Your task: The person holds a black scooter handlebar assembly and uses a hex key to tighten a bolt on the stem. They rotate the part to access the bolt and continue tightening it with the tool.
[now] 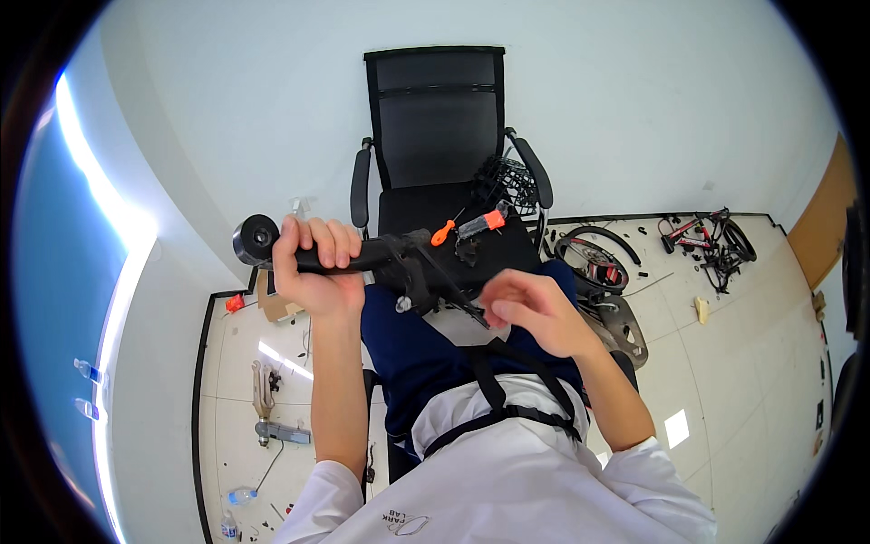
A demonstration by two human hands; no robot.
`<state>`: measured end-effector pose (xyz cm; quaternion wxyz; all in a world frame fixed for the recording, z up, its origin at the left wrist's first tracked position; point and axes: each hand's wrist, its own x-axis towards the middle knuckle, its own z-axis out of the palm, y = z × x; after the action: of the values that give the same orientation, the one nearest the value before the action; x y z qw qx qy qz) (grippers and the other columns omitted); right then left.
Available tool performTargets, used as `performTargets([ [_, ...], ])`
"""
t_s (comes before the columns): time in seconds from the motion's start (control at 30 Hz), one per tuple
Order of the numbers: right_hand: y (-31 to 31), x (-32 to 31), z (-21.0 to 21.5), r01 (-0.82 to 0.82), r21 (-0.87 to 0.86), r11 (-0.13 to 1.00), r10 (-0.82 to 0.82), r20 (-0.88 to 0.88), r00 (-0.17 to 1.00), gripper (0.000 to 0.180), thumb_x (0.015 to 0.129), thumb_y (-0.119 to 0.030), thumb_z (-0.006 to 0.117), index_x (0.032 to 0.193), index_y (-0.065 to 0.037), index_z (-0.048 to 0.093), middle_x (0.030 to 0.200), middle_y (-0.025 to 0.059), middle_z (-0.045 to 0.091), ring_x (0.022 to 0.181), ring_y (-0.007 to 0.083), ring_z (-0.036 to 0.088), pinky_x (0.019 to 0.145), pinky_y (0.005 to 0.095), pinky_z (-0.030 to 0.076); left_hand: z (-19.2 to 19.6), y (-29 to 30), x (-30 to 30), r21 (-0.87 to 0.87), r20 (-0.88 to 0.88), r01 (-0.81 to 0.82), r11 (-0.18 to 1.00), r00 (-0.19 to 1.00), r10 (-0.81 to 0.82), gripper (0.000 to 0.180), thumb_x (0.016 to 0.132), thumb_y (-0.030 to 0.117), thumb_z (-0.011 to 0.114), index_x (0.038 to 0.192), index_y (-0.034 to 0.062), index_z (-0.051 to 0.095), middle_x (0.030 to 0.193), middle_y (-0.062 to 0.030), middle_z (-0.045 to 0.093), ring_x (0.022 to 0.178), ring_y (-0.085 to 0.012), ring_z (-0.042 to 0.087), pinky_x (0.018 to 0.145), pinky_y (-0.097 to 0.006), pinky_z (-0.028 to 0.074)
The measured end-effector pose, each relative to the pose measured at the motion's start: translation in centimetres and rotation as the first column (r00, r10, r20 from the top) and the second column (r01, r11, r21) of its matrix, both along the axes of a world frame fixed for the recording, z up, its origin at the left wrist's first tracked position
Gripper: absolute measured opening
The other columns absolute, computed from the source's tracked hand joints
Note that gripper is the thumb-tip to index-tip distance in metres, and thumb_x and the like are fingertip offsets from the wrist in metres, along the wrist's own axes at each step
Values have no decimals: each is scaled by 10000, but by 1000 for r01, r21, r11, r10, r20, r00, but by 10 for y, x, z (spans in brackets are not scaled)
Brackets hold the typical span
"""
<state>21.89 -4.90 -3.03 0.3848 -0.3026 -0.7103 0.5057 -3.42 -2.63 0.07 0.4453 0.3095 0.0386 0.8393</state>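
Observation:
My left hand (313,267) is wrapped around the black grip of a bicycle handlebar part (390,258), which it holds up in front of me; the bar ends in a round black cap (255,239) at the left. A black lever and clamp assembly (435,276) hangs from the bar's right end. My right hand (535,308) is closed on a thin black tool (471,311) that points into that assembly. I am seated, with dark blue trousers (408,354) under both hands.
A black office chair (435,127) faces me, with orange-handled tools (469,227) and a black wire basket (509,181) on its seat. A bicycle wheel (591,258) and a small bike frame (711,238) lie on the tiled floor at right. Metal parts (267,399) and bottles (237,497) lie at left.

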Motion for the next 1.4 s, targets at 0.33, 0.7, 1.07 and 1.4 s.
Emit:
performTargets([
  [0.33, 33, -61, -11, 90, -170, 981, -95, -18, 995, 248, 970, -229, 519, 843, -18, 548, 599, -10, 487, 494, 56, 436, 460, 246, 344, -24, 3, 32, 298, -415, 160, 941, 910, -23, 115, 874, 74, 520, 813, 58, 424, 598, -71, 489, 532, -150, 454, 544, -302, 417],
  [0.7, 24, -57, -12, -15, -352, 936, -24, -107, 994, 298, 965, -220, 530, 757, -10, 569, 567, -47, 460, 512, 34, 413, 462, 239, 320, -43, 7, 51, 317, -472, -22, 948, 863, 178, 192, 870, 52, 499, 702, 59, 407, 507, -54, 473, 433, -138, 434, 521, -317, 461],
  [1.07, 16, 66, 49, 767, -6, 642, -699, -417, 581, 399, 959, -242, 475, 589, -101, 424, 480, -33, 370, 427, 59, 365, 395, 250, 273, -25, 17, -47, 17, 67, -36, 999, 997, 35, 269, 901, 247, 417, 663, 133, 367, 438, -14, 338, 387, -139, 348, 475, -302, 378],
  [1.4, -21, -9, 42, 16, 416, 909, -109, 201, 974, 196, 893, -160, 510, 819, 19, 476, 546, 127, 387, 467, 206, 407, 470, 340, 344, 1, -15, 28, 21, -219, 386, 922, 902, -372, 213, 861, 230, 423, 680, 134, 366, 425, -15, 352, 343, -144, 309, 429, -318, 329],
])
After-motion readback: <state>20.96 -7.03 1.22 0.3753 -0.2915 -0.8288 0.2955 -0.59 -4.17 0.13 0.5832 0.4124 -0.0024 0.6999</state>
